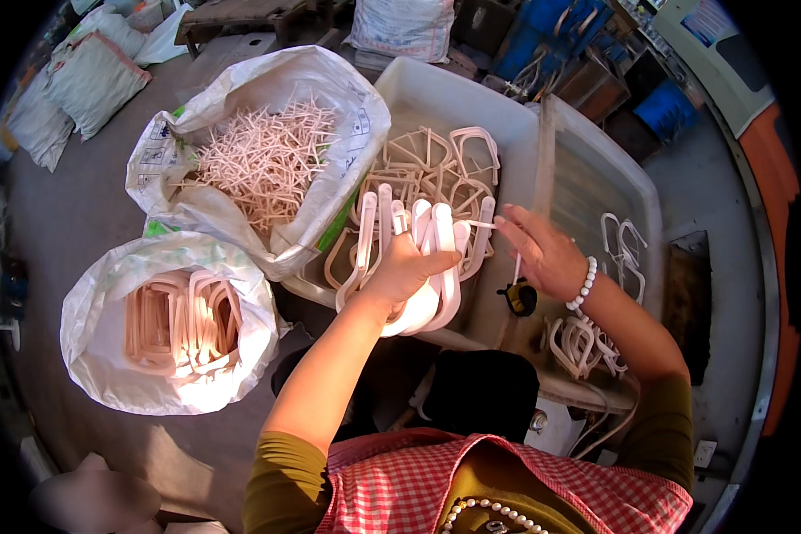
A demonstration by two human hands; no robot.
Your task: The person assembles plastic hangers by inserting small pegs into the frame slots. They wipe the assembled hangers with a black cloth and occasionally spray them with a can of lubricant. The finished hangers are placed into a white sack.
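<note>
My left hand (408, 271) is closed round a bundle of pale pink U-shaped plastic handles (445, 258), their ends pointing away from me. To its right, my right hand (545, 254) has its fingertips at a thin pale plastic stick (481, 223) that sticks out beside the bundle; the grip is partly hidden. Just below the right fingers is a small black and yellow object (520, 297), its kind unclear. Beyond the bundle, more pale looped plastic pieces (418, 160) lie in a large white tub (454, 84).
A white bag (356, 116) of short thin pink sticks (262, 160) stands at the left. Nearer is another bag (84, 311), holding stacked handles (182, 320). Right of the tub, a second tub (610, 160) contains looped pieces (583, 347). Full sacks (98, 84) stand far left.
</note>
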